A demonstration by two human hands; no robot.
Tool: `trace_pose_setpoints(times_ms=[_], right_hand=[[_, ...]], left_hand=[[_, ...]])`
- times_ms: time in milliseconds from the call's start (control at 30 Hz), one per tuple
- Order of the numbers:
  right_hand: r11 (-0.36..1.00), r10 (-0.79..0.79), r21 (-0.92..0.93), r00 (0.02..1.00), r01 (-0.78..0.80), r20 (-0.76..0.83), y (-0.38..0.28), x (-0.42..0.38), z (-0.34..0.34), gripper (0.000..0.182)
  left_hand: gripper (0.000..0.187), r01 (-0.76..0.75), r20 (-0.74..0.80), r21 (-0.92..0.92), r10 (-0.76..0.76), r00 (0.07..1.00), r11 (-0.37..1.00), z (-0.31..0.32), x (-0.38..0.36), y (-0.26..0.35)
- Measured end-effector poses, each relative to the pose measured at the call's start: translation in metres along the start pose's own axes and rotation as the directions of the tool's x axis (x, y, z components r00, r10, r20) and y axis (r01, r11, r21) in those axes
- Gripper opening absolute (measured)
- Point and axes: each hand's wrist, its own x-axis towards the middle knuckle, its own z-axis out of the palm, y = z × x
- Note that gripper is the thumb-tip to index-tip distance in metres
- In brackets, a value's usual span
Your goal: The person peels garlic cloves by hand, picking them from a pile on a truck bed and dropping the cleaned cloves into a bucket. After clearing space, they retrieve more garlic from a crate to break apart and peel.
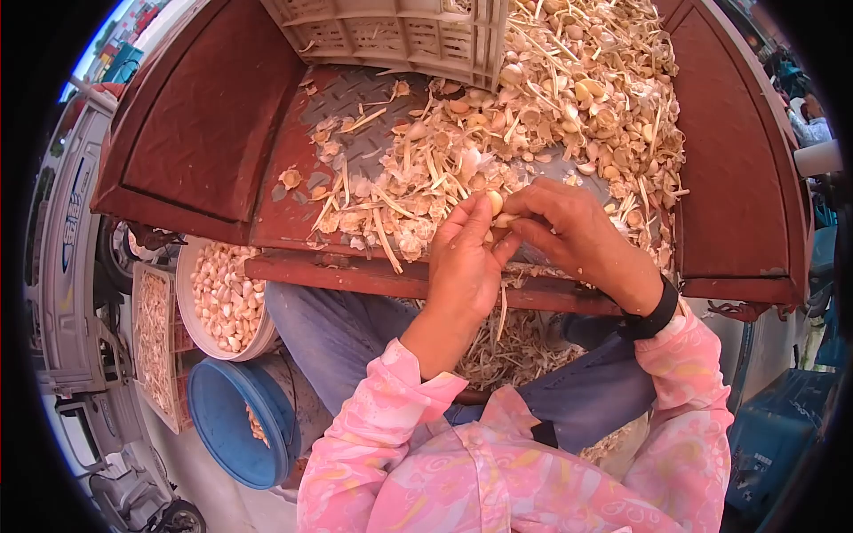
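Observation:
Between my two hands is a pale garlic clove [495, 204], held up over the front edge of the red metal truck bed. My left hand [469, 253] has its thumb and fingers pinched round the clove from the left. From the right, my right hand [564, 226] meets it with thumb and forefinger closed on a bit of the garlic. Just beyond my fingers lies a big heap of garlic cloves, dry skins and stalks [569, 107], spread over the bed floor.
A cream plastic crate [391, 35] sits at the back of the bed. Down left stand a white bucket of cloves [184, 293], a blue bucket [213, 417] with a few cloves, and a crate of skins [155, 338]. Skins litter the ground between my legs. A vehicle [75, 240] is parked at left.

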Motion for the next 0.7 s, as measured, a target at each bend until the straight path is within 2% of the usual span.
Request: trace_pose_setpoints(times_ms=[33,167,367,467,567,700], right_hand=[[0.997,-0.058,-0.055,0.998,0.057,-0.031,0.000,0.000,0.001,0.011],[0.991,0.014,-0.134,1.000,-0.016,-0.017,-0.008,-0.005,0.002,0.012],[0.998,0.068,0.023,0.991,-0.066,-0.114,-0.015,-0.010,0.006,0.011],[0.930,0.326,0.191,0.944,-0.313,-0.041,-0.025,-0.008,0.006,0.011],[0.897,0.386,0.245,0.922,-0.368,-0.028,-0.017,-0.006,0.013,0.014],[0.964,0.263,0.064,0.961,-0.258,-0.090,-0.011,-0.004,0.015,0.014]], left_hand=[[0.020,-0.024,-0.005,0.047,0.024,1.000,0.999,0.002,-0.002,-0.001],[0.019,-0.128,0.016,0.181,0.127,0.992,0.975,-0.002,-0.006,-0.004],[0.021,-0.341,0.072,0.397,0.342,0.937,0.852,0.000,-0.007,-0.012],[0.020,-0.452,0.077,0.446,0.470,0.879,0.773,0.001,-0.001,-0.020],[0.018,-0.496,0.080,0.449,0.520,0.851,0.743,0.003,0.000,-0.022],[0.020,-0.495,0.126,0.506,0.507,0.852,0.706,-0.001,0.001,-0.022]])
